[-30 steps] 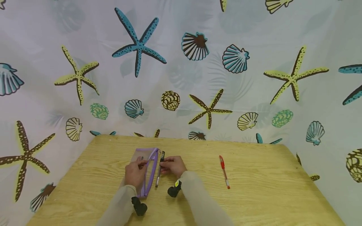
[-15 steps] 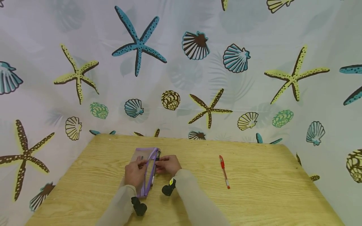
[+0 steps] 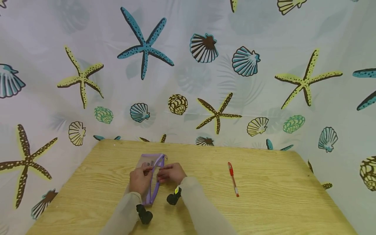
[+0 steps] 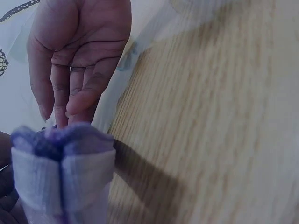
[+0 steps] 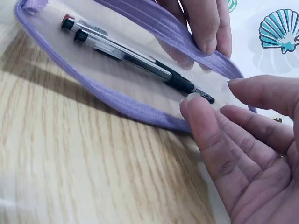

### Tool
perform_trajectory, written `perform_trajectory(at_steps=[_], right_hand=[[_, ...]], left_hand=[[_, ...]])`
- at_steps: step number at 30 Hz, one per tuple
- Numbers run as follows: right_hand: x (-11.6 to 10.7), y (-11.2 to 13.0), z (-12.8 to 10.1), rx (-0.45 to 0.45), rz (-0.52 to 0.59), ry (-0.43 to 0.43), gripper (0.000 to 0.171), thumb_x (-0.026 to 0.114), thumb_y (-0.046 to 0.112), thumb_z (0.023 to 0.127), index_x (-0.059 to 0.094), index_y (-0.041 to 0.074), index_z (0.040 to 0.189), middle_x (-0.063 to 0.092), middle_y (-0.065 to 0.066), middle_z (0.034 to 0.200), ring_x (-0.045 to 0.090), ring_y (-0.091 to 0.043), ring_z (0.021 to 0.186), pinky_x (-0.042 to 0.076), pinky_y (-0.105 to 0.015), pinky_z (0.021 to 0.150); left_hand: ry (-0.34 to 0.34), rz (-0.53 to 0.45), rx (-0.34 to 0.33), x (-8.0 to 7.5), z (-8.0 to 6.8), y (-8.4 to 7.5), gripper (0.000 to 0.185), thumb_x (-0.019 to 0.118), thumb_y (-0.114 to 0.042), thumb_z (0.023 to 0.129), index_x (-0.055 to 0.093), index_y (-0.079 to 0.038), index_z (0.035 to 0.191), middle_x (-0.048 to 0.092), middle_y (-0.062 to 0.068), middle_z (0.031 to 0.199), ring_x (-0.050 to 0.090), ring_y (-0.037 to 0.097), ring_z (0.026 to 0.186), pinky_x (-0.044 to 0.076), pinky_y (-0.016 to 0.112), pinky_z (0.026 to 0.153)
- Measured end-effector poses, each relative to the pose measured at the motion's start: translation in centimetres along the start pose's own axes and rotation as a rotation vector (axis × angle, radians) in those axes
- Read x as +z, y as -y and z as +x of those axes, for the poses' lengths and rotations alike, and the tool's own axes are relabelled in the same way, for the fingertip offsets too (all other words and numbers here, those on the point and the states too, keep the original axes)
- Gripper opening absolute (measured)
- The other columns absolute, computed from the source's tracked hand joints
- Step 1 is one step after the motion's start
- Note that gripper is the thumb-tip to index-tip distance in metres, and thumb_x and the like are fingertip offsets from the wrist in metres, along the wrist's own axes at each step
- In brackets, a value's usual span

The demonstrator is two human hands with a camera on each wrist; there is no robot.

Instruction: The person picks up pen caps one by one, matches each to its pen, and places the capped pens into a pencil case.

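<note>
A clear mesh pouch with a purple zipper edge [image 3: 155,182] lies on the wooden table [image 3: 264,202], its mouth open. Two pens lie inside it, and the black pen [image 5: 140,63] is the nearer one. My left hand [image 3: 141,179] pinches the upper zipper edge [image 5: 154,18] and holds the mouth apart. My right hand [image 3: 170,173] is at the pouch's near end with the palm up and the fingers relaxed. One of its fingertips [image 5: 194,103] touches the black pen's end. In the left wrist view the left hand [image 4: 74,70] hangs over the pouch's purple end [image 4: 60,177].
A red pen [image 3: 233,179] lies loose on the table to the right of my hands. A curtain printed with starfish and shells [image 3: 205,65] closes off the back and both sides of the table.
The black pen, held beside the pouch a second ago, has gone into the pouch. My right hand has moved left with it. The left hand has kept its hold.
</note>
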State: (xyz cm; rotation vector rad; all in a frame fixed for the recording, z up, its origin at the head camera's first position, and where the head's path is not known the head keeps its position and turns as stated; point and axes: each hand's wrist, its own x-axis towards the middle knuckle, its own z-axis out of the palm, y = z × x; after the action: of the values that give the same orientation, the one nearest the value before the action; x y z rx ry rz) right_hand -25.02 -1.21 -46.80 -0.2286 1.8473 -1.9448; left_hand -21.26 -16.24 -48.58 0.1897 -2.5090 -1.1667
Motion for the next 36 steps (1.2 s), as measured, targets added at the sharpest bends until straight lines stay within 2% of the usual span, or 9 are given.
perform_trajectory(at_steps=[8,16,26,36], right_hand=[[-0.7,-0.8,0.2,0.004,0.013,-0.004,0.031,0.059,-0.001,0.092,0.058,-0.017,0.118,0.065,-0.032,0.104,0.068,-0.039,0.092,0.056,-0.038,0.076],[-1.0,-1.2,0.2,-0.006,0.039,-0.009,0.031,0.060,-0.003,0.090,0.059,-0.018,0.117,0.064,-0.035,0.103,0.069,-0.039,0.088,0.057,-0.039,0.074],[-1.5,-3.1,2.0,0.014,0.042,-0.032,0.028,0.064,0.000,0.089,0.064,-0.012,0.114,0.070,-0.025,0.095,0.071,-0.026,0.076,0.057,-0.033,0.065],[-1.5,-1.3,0.1,-0.010,0.051,-0.004,0.031,0.061,0.000,0.090,0.060,-0.017,0.116,0.066,-0.031,0.102,0.071,-0.030,0.081,0.057,-0.038,0.072]], left_hand=[[-0.013,-0.016,0.013,0.1,0.0,0.3,0.019,0.064,0.000,0.085,0.073,0.002,0.102,0.072,0.014,0.088,0.068,0.025,0.080,0.054,0.038,0.070],[-0.008,-0.018,0.011,0.0,-0.1,0.2,0.019,0.064,0.000,0.085,0.073,0.003,0.102,0.071,0.014,0.087,0.068,0.025,0.078,0.054,0.038,0.069],[-0.017,-0.017,-0.005,0.0,-0.1,0.2,0.018,0.065,0.000,0.085,0.074,0.001,0.101,0.072,0.013,0.086,0.068,0.024,0.078,0.054,0.037,0.068],[-0.024,-0.032,0.005,0.0,-0.2,0.1,0.018,0.065,0.000,0.085,0.074,0.002,0.101,0.072,0.012,0.085,0.067,0.024,0.078,0.054,0.038,0.069]])
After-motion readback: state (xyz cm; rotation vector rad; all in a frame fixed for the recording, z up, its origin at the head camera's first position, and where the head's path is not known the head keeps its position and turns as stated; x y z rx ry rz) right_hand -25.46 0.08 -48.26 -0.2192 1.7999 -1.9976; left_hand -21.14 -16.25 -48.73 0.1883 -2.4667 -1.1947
